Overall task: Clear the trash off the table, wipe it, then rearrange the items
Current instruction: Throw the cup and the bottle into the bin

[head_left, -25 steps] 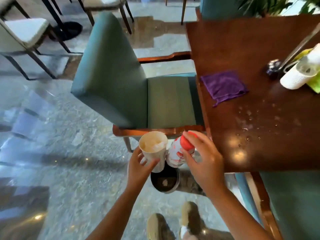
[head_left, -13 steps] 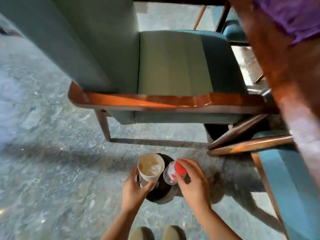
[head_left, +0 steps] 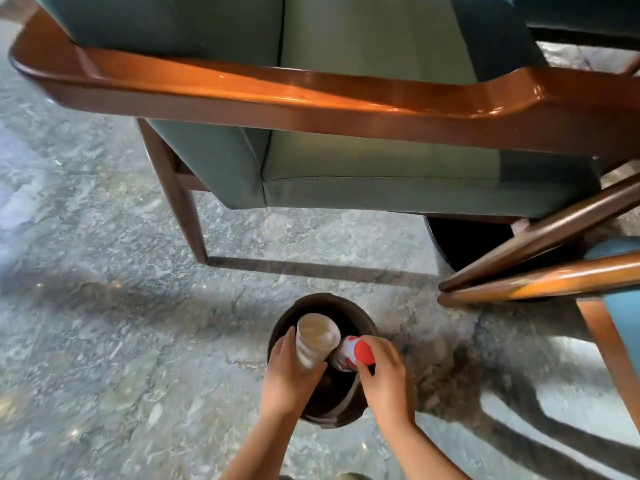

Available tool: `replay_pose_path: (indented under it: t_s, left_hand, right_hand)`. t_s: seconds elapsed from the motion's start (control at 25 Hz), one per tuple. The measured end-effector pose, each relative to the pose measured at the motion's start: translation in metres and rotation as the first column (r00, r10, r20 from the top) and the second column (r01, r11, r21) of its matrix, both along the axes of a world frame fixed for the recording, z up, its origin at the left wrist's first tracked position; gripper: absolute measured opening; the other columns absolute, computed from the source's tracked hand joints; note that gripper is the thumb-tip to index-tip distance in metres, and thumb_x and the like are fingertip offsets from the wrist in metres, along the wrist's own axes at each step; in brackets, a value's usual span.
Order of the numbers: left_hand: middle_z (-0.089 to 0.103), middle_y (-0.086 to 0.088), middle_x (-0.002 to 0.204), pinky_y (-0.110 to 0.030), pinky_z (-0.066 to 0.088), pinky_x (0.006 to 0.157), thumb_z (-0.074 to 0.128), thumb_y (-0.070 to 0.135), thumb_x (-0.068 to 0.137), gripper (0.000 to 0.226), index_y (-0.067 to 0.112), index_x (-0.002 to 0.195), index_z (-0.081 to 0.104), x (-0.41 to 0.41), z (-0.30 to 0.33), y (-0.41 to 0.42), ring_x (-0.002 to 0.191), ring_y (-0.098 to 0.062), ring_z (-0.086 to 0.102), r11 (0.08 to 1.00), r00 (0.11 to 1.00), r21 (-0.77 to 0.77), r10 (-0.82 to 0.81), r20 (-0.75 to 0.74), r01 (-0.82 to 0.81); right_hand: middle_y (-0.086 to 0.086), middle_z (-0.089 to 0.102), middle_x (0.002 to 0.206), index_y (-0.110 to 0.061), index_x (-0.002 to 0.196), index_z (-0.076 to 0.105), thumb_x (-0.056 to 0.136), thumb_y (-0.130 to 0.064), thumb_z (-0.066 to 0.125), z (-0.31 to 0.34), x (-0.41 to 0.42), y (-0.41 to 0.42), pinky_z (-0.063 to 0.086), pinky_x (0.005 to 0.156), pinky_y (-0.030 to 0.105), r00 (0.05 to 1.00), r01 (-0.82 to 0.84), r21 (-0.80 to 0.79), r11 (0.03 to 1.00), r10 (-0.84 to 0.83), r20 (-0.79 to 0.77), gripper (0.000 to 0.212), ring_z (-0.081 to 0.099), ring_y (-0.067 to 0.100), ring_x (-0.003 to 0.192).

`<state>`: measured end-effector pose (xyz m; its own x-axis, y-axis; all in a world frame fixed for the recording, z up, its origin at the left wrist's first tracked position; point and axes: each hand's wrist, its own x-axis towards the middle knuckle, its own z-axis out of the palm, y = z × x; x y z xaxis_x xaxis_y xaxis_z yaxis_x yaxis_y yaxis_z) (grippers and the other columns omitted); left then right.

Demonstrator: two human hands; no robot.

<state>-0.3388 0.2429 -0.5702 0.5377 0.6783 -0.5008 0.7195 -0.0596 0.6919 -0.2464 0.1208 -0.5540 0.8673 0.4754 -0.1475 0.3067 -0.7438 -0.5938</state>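
A round dark bin stands on the stone floor below me. My left hand grips a tall paper cup, open mouth up, right over the bin's opening. Beside it my right hand holds a white container with a red lid, tilted, also over the bin. Cup and container nearly touch. The table is out of view.
A green armchair with a glossy wooden armrest fills the top of the view, just beyond the bin. A second chair's wooden arms jut in from the right. Grey stone floor lies open to the left.
The view has dropped from the table down to the floor. Both hands have lowered the cup and the red-lidded container down to the bin's mouth.
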Motion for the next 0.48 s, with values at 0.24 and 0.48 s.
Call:
replay_pose_path:
  t_s: [0.24, 0.48]
  left_hand:
    - [0.055, 0.010, 0.116, -0.029, 0.046, 0.072, 0.068, 0.045, 0.075, 0.047, 0.030, 0.117, 0.053, 0.002, 0.053, 0.002, 0.098, -0.013, 0.056, 0.981, 0.982, 0.104, -0.156, -0.104, 0.166]
    - [0.061, -0.006, 0.105, -0.035, 0.044, 0.077, 0.050, 0.034, 0.088, 0.028, 0.013, 0.106, 0.058, 0.005, 0.194, 0.019, 0.097, -0.028, 0.057, 0.767, 0.845, 0.362, -0.440, -0.304, 0.530]
  right_hand:
    - [0.001, 0.060, 0.115, -0.017, 0.116, 0.061, 0.084, -0.018, 0.064, 0.047, 0.013, 0.005, 0.050, 0.083, 0.037, 0.997, -0.080, -0.170, 0.982, 0.081, 0.000, 0.033, 0.057, 0.022, 0.105]
    - [0.008, 0.063, 0.106, -0.012, 0.107, 0.065, 0.081, -0.021, 0.066, 0.180, 0.006, 0.015, 0.048, 0.085, 0.042, 0.959, -0.224, -0.285, 0.932, 0.263, 0.108, 0.028, 0.059, 0.031, 0.099]
